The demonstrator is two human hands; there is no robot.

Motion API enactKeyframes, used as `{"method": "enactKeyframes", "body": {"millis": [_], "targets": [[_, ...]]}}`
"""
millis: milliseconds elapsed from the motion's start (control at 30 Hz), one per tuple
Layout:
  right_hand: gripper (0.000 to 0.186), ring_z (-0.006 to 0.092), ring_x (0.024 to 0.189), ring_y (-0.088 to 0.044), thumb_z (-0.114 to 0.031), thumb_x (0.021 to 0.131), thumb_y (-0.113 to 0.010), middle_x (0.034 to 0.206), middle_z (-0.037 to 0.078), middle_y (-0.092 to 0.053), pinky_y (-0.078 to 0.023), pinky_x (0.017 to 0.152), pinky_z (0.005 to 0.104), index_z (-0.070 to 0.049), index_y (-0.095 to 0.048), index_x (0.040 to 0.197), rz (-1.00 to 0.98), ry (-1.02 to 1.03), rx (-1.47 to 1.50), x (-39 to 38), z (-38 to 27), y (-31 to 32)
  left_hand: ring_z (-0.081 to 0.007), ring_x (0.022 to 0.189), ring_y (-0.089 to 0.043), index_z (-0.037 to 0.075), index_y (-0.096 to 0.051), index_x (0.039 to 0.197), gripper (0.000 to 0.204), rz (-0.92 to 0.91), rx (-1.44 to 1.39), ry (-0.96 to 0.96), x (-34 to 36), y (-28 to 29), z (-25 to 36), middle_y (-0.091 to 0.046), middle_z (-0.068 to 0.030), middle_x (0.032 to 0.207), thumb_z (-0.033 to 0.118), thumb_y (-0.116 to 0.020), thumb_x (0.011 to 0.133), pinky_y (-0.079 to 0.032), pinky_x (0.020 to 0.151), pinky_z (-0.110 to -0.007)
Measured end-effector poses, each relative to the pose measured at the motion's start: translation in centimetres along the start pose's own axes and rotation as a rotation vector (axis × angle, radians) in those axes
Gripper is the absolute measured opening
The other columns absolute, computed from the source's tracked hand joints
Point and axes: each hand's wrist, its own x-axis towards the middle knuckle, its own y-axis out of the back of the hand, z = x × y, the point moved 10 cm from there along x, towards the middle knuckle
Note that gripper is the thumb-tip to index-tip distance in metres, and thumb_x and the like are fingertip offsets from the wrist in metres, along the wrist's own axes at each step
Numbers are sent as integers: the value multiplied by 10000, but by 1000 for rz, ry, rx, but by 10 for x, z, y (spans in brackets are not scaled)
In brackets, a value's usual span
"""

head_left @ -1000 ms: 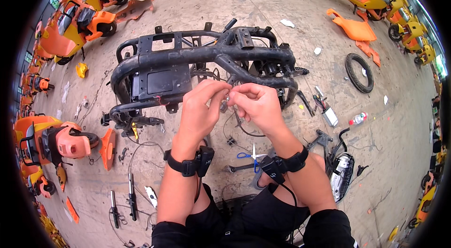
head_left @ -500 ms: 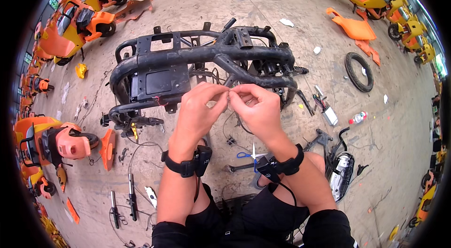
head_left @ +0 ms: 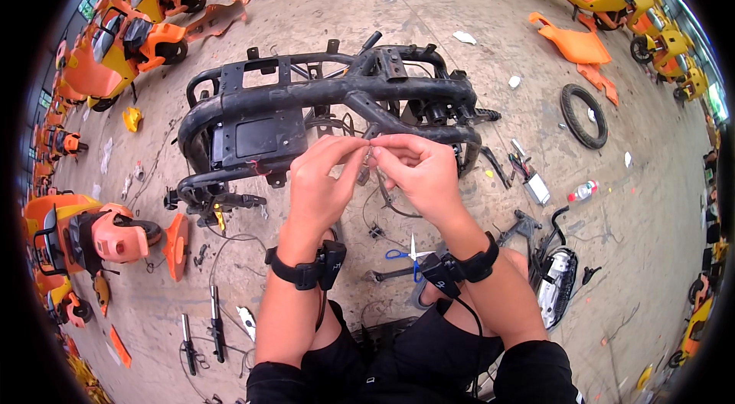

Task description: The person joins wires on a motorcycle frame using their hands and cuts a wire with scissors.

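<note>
Just in front of the black scooter frame [head_left: 264, 96], my left hand [head_left: 321, 178] and my right hand [head_left: 419, 178] meet fingertip to fingertip. Both are closed in a pinch around a tiny metallic-looking piece [head_left: 370, 154], too small to name and partly covered by the fingers. Thin dark cables hang below and behind the fingertips. The frame lies across the floor, with a flat black panel [head_left: 260, 134] on its left part. Closer to me, between my forearms, lie scissors [head_left: 414, 255] with blue handles.
To the right are a loose tyre [head_left: 566, 115], a bottle [head_left: 583, 190], a silver box with wires [head_left: 537, 190] and a dark metal assembly [head_left: 557, 285]. Two shock-absorber-like rods [head_left: 216, 324] lie left. Orange panels [head_left: 574, 44] and rows of yellow-orange scooters [head_left: 122, 44] surround the floor.
Both hands stay together at nearly the same place. The fingers have shifted slightly, and a little more of the small piece shows between them.
</note>
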Motion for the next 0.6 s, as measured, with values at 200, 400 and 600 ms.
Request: {"method": "enactKeyframes", "body": {"millis": [200,400,600], "targets": [[136,43,565,-587,-47,782,-720,778,53,-714,-460,508,198,6,-723,908,76,347,-430,-7,-35,4,-183,735,-678,-43,-684,915,100,-30,4,-3,1,-2,4,-687,-124,839,-57,-668,817,-551,664,-256],[163,90,547,-608,-37,731,-729,775,80,-705,-469,503,220,3,-714,888,60,545,-591,-12,-51,-2,-181,728,-676,-40,-688,915,103,-37,19,2,0,-3,4,-689,-122,831,-53,-672,815,-548,657,-256],[149,92,563,-623,-36,740,-721,777,79,-703,-482,514,222,8,-703,881,96,526,-571,-10,-47,-1,-170,741,-689,-35,-694,933,130,-34,-14,22,0,-1,3,-698,-121,850,-54,-675,805,-557,666,-254]]}}
